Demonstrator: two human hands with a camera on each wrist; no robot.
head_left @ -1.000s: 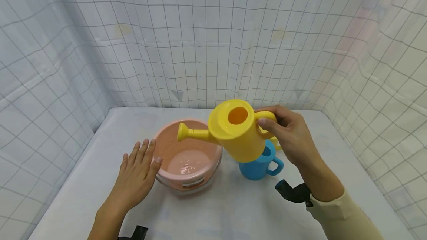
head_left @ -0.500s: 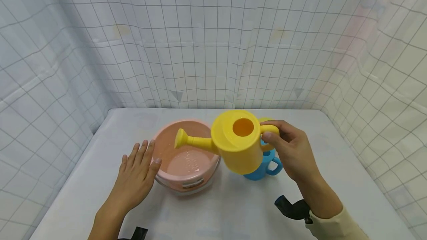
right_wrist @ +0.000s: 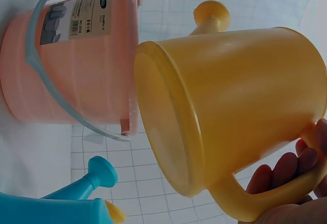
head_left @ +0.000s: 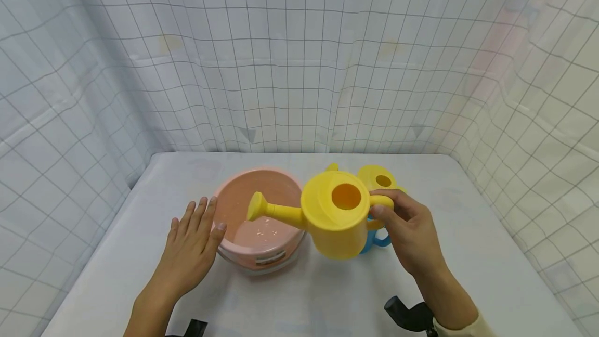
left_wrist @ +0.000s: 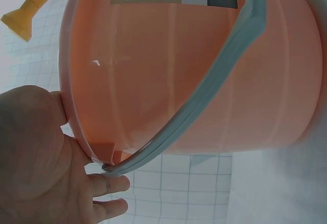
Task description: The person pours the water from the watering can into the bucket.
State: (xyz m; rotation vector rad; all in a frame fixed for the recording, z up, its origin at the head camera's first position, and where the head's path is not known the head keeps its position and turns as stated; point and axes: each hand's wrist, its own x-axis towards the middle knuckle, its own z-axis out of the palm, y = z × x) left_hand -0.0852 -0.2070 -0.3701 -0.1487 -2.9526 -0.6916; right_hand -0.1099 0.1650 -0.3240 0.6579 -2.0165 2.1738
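Note:
My right hand [head_left: 412, 238] grips the handle of a yellow watering can [head_left: 337, 235], its fingers curled round it. The can is held up off the table, its spout [head_left: 281, 214] pointing left over the opening of a pink bucket [head_left: 262, 181]. My left hand [head_left: 189, 254] lies flat with straight fingers at the bucket's left rim. The left wrist view shows the thumb at the rim and fingertips beside the end of the grey bail handle [left_wrist: 204, 91]. Behind the held can stands a blue watering can [right_wrist: 56, 211], largely hidden in the head view.
A second yellow watering can [head_left: 374, 173] stands farther back, partly covered by the held one. The white table [head_left: 327, 306] is closed in by grid-patterned curtains [head_left: 290, 56] at the back and both sides. A label [right_wrist: 82, 20] is on the bucket's wall.
My right hand has lowered the yellow watering can and brought it nearer to me. More of the second yellow can shows, less of the blue one. My left hand and the bucket have stayed put.

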